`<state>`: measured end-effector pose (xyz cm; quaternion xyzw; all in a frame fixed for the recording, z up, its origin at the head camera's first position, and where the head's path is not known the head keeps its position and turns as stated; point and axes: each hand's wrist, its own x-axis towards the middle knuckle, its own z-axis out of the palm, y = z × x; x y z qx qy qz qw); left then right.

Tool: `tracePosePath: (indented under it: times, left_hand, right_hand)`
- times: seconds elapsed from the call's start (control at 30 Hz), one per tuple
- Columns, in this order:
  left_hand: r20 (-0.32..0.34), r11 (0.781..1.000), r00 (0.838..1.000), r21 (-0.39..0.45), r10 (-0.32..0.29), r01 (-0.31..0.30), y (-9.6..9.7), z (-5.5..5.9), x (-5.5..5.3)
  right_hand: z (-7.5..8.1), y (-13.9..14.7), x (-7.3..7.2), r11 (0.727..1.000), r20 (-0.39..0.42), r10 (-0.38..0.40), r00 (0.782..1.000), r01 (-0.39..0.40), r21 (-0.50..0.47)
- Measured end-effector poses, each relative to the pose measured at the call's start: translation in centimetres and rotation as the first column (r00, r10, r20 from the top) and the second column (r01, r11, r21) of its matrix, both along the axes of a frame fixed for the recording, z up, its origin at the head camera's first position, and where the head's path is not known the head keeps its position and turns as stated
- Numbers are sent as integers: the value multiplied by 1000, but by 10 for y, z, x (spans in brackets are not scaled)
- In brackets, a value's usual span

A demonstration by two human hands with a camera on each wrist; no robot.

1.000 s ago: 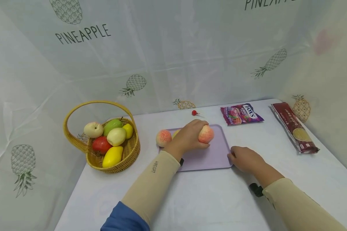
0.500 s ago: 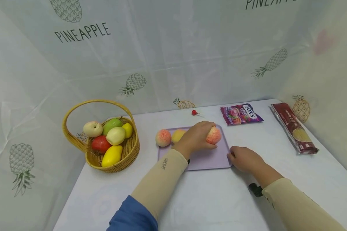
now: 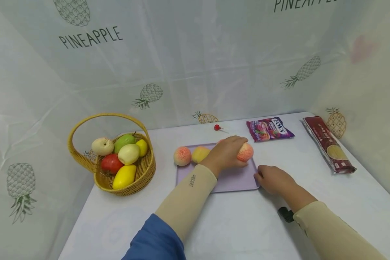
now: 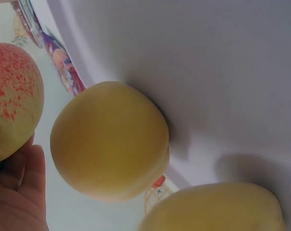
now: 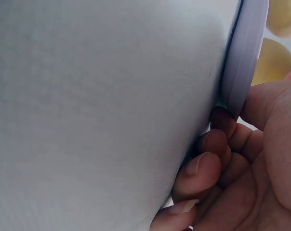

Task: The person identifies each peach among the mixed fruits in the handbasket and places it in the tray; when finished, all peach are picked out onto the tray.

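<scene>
My left hand (image 3: 226, 154) holds a pink-speckled peach (image 3: 245, 152) over the right part of a lilac tray (image 3: 235, 184). In the left wrist view, this peach (image 4: 13, 101) sits at the left edge above curled fingers. Whether it touches the tray is unclear. Another pink peach (image 3: 182, 156) and a yellow peach-like fruit (image 3: 200, 154) are at the tray's left; the top of one more pinkish fruit (image 3: 220, 141) shows behind my left hand. My right hand (image 3: 274, 179) pinches the tray's front right corner, thumb above and a fingertip beneath the rim (image 5: 244, 57).
A wicker basket (image 3: 148, 173) of several fruits, with a tall handle, stands left. Behind the tray lies a small red cherry-like item (image 3: 217, 127). A purple Fox's packet (image 3: 269, 129) and a long dark-red packet (image 3: 328, 144) lie at the right back. Printed sheeting backs the table.
My left hand has moved right across the tray with the peach, uncovering the yellow fruit and the top of a fruit behind it. My right hand stays at the corner.
</scene>
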<state>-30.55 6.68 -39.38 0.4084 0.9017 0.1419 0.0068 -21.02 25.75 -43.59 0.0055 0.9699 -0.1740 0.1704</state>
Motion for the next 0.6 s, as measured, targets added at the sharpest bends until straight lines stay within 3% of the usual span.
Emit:
tracePosePath:
  times: [0.17,0.6]
  left_hand:
    - [3,999,1000,-40,2,-2,6,-1,-2]
    - [-86,994,996,-112,-10,0,14,-13,-13]
  right_hand:
    - [-1,0,-1,1000,-7,-1,1000,1,-7]
    - [-3,1,1,1000,-27,2,1000,-2,-2]
